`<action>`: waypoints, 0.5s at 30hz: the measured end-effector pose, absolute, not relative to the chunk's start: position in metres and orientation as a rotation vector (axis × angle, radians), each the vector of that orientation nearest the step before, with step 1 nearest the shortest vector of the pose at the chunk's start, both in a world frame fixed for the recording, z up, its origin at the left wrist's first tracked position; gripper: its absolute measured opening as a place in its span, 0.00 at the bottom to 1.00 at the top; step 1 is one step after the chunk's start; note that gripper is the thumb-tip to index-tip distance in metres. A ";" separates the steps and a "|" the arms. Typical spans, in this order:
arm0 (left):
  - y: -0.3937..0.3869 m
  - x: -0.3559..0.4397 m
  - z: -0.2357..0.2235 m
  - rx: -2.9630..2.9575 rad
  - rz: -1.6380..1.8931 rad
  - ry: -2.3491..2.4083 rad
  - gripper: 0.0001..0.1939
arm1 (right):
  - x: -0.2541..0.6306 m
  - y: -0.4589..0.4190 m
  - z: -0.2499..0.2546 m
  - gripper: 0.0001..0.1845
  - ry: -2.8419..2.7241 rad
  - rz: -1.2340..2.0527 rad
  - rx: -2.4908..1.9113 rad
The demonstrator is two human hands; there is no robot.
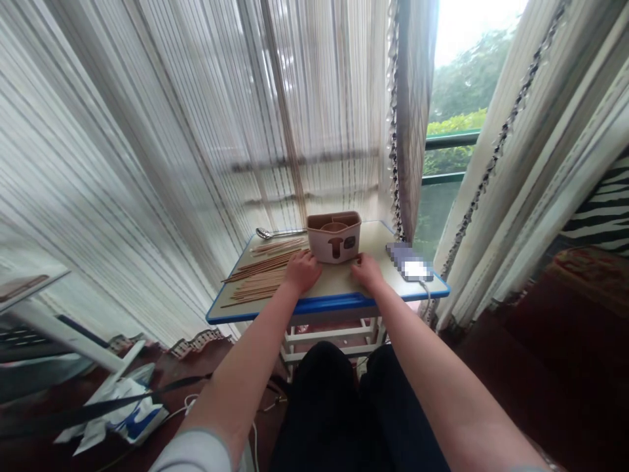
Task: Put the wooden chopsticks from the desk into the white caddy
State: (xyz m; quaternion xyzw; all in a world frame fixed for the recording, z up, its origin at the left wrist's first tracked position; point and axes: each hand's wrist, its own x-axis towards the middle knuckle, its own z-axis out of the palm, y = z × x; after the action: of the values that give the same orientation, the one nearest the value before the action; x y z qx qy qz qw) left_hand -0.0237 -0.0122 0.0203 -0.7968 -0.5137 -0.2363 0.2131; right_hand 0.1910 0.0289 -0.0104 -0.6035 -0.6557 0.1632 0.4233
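Note:
A pink and brown divided utensil holder [322,248] stands upright on the small table, its compartments open at the top. My left hand [302,270] is at its lower left corner, fingers bent against it. At the lower right corner, my right hand [367,270] has its fingers curled in against the holder. Several wooden chopsticks [260,283] lie in loose rows left of my left hand, some partly behind it. Behind them rests a metal slotted ladle [264,233], its handle reaching toward the holder.
The pale tabletop [339,283] has a blue edge. A phone-like device [405,261], blurred out, lies at the right with a white cable. Curtains [314,118] hang close behind the table. On the floor at left is a plastic packet [142,416].

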 end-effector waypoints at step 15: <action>-0.019 -0.056 -0.001 -1.962 -0.987 -1.783 0.19 | 0.135 0.017 -0.010 0.12 -2.110 0.359 -1.248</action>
State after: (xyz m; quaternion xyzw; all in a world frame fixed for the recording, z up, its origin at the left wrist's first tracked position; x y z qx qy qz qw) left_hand -0.0561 -0.0194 -0.0006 -0.6849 -0.6227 -0.3447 0.1558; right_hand 0.1353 0.0167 -0.0096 -0.4764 -0.8050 0.1371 0.3259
